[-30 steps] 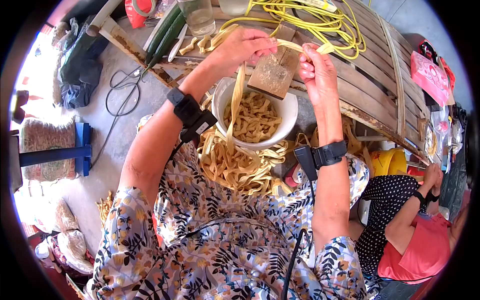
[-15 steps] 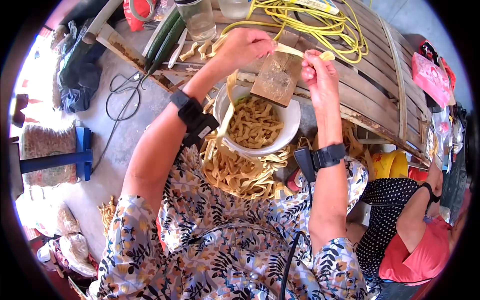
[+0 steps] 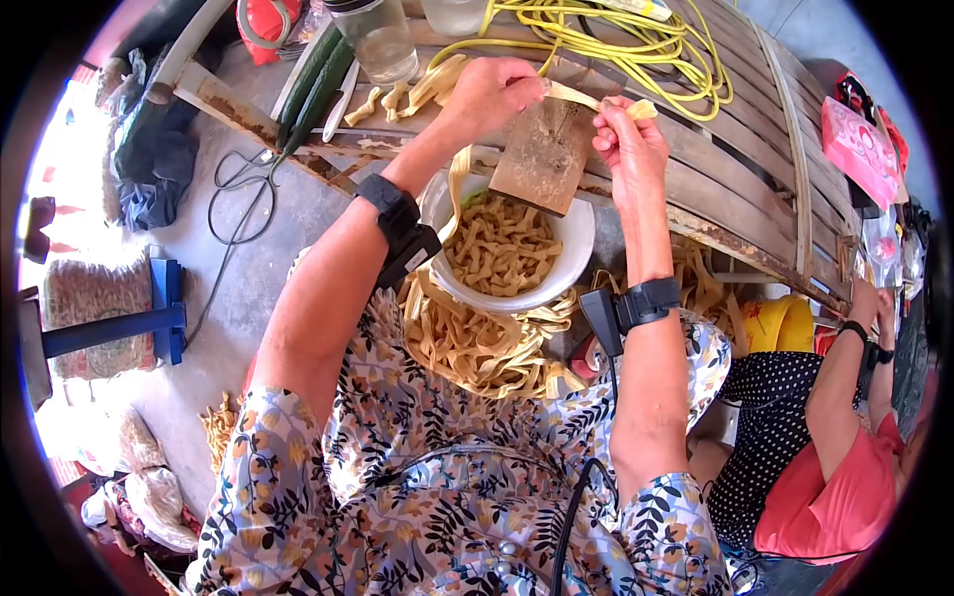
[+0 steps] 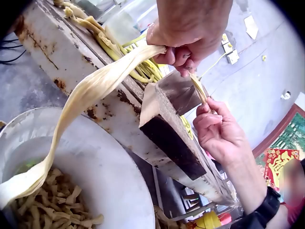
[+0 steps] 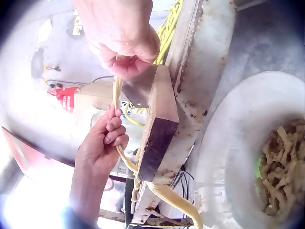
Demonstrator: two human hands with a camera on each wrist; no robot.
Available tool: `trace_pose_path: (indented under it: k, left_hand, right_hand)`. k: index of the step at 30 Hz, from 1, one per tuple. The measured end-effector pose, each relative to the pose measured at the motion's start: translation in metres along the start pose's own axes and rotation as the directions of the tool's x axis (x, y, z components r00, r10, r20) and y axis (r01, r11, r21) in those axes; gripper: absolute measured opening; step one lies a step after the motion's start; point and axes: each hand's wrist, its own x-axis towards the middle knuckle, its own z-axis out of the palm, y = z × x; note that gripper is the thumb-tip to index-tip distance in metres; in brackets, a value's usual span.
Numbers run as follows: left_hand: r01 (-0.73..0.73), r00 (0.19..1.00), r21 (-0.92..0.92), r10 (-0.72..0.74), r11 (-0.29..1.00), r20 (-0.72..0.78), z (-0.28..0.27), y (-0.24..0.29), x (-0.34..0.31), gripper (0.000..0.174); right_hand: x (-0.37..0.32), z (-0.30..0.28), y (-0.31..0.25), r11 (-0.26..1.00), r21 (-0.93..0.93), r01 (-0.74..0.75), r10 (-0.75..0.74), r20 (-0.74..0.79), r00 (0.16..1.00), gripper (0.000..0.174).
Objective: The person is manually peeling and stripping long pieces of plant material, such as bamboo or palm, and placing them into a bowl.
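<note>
A long pale yellow strip (image 3: 573,96) is stretched between my two hands over the bench edge. My left hand (image 3: 492,97) pinches it, and its long tail (image 4: 90,86) hangs down over the white bucket (image 3: 584,260). My right hand (image 3: 636,149) pinches the strip near its other end, and a short piece sticks out past the fingers. Below the hands, a wooden block (image 3: 542,169) juts from the bench, with a flat grey plate (image 4: 178,90) standing up on it. Short knotted-looking pieces (image 3: 504,248) lie in the bucket.
Loose strips (image 3: 467,343) are heaped against the bucket's near side. On the slatted bench (image 3: 735,179) lie a coiled yellow cable (image 3: 656,60), cucumbers (image 3: 314,89), a white-handled knife (image 3: 340,102) and a glass jar (image 3: 386,52). Another person (image 3: 830,477) sits at the right.
The strip's tail has shifted left over the bucket and no longer crosses its middle. Both hands keep their pinch, and the right hand has turned slightly. The person at the right has moved their arms.
</note>
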Motion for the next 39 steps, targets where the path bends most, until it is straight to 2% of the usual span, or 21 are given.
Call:
trace_pose_path:
  k: [4, 7, 8, 10, 12, 13, 15, 16, 19, 20, 23, 24, 27, 28, 30, 31, 33, 34, 35, 37, 39]
  left_hand:
    - [0.035, 0.999, -0.028, -0.035, 0.999, -0.004, 0.007, -0.015, 0.003, 0.020]
    - [-0.013, 0.989, 0.170, 0.038, 0.985, -0.141, 0.014, -0.029, -0.004, 0.020]
    - [0.047, 0.987, 0.042, -0.039, 0.998, -0.157, 0.010, -0.034, -0.006, 0.020]
    - [0.166, 0.986, -0.172, -0.167, 0.971, 0.009, -0.003, -0.019, -0.013, 0.021]
    - [0.310, 0.946, -0.361, -0.246, 0.879, 0.213, -0.012, 0.003, -0.028, 0.028]
    - [0.356, 0.926, -0.456, -0.243, 0.816, 0.289, -0.014, 0.011, -0.037, 0.029]
    - [0.458, 0.876, -0.605, -0.215, 0.652, 0.431, -0.019, 0.018, -0.055, 0.033]
    - [0.479, 0.847, -0.634, -0.131, 0.607, 0.515, -0.019, 0.014, -0.059, 0.036]
    - [0.494, 0.847, -0.654, -0.145, 0.573, 0.512, -0.014, 0.013, -0.072, 0.033]
    - [0.494, 0.848, -0.672, -0.137, 0.551, 0.511, -0.015, 0.013, -0.075, 0.025]
    - [0.418, 0.883, -0.515, -0.201, 0.749, 0.424, -0.009, 0.007, -0.081, 0.017]
    - [0.388, 0.892, -0.453, -0.203, 0.802, 0.405, -0.009, 0.017, -0.083, 0.011]
    - [0.226, 0.930, -0.206, -0.148, 0.952, 0.338, 0.005, 0.020, -0.092, 0.010]
    - [0.126, 0.965, -0.189, -0.076, 0.974, 0.252, 0.016, 0.015, -0.095, 0.010]
    - [-0.121, 0.981, 0.113, 0.102, 0.986, 0.167, 0.026, 0.017, -0.101, 0.011]
    - [-0.234, 0.968, 0.266, 0.200, 0.935, 0.150, 0.031, 0.021, -0.104, 0.013]
    - [-0.256, 0.953, 0.306, 0.185, 0.917, 0.241, 0.040, 0.032, -0.109, 0.015]
    - [-0.280, 0.935, 0.304, 0.187, 0.910, 0.301, 0.040, 0.040, -0.112, 0.015]
    - [-0.300, 0.915, 0.300, 0.185, 0.905, 0.358, 0.040, 0.043, -0.115, 0.016]
    - [-0.337, 0.911, 0.292, 0.232, 0.895, 0.341, 0.037, 0.033, -0.114, 0.017]
    - [-0.336, 0.911, 0.218, 0.257, 0.916, 0.323, 0.028, 0.024, -0.116, 0.017]
  right_hand:
    - [0.004, -0.004, 0.012, 0.997, -0.074, 0.015, -0.017, -0.022, 1.000, 0.011]
    - [0.001, -0.009, 0.017, 0.987, -0.158, 0.010, -0.024, -0.089, 0.996, 0.011]
    - [0.000, -0.013, 0.013, 0.989, -0.150, -0.007, -0.013, -0.127, 0.992, 0.012]
    - [-0.010, -0.011, -0.001, 0.992, -0.105, -0.063, 0.050, -0.125, 0.991, 0.016]
    - [-0.025, -0.015, -0.012, 0.991, -0.044, -0.129, 0.130, 0.037, 0.991, 0.021]
    - [-0.031, -0.017, -0.012, 0.984, -0.053, -0.169, 0.174, 0.096, 0.980, 0.022]
    - [-0.048, -0.015, -0.012, 0.948, -0.229, -0.222, 0.253, 0.119, 0.960, 0.023]
    - [-0.057, -0.016, -0.012, 0.914, -0.322, -0.247, 0.299, 0.123, 0.946, 0.024]
    - [-0.084, -0.012, 0.001, 0.834, -0.550, -0.043, 0.235, 0.283, 0.930, 0.026]
    - [-0.087, -0.018, 0.000, 0.731, -0.676, 0.098, 0.203, 0.353, 0.913, 0.026]
    - [-0.095, -0.023, -0.009, 0.575, -0.773, 0.266, 0.082, 0.378, 0.922, 0.025]
    - [-0.094, -0.023, -0.014, 0.586, -0.776, 0.232, 0.080, 0.341, 0.937, 0.023]
    - [-0.083, -0.021, -0.016, 0.766, -0.564, 0.310, -0.217, 0.227, 0.950, 0.017]
    - [-0.083, -0.018, -0.016, 0.743, -0.590, 0.316, -0.221, 0.228, 0.948, 0.017]
    - [-0.082, -0.011, -0.014, 0.696, -0.635, 0.334, -0.233, 0.241, 0.942, 0.018]
    - [-0.080, -0.013, -0.008, 0.650, -0.703, 0.287, -0.157, 0.246, 0.957, 0.018]
    - [-0.079, -0.018, 0.005, 0.530, -0.823, 0.204, -0.002, 0.239, 0.971, 0.019]
    - [-0.087, -0.013, 0.008, 0.691, -0.722, -0.008, 0.160, 0.142, 0.977, 0.015]
    - [-0.087, -0.015, 0.010, 0.632, -0.775, 0.014, 0.190, 0.173, 0.966, 0.014]
    - [-0.086, -0.024, 0.019, 0.506, -0.860, 0.072, 0.257, 0.230, 0.939, 0.014]
    - [-0.088, -0.027, 0.022, 0.529, -0.849, 0.016, 0.259, 0.179, 0.949, 0.014]
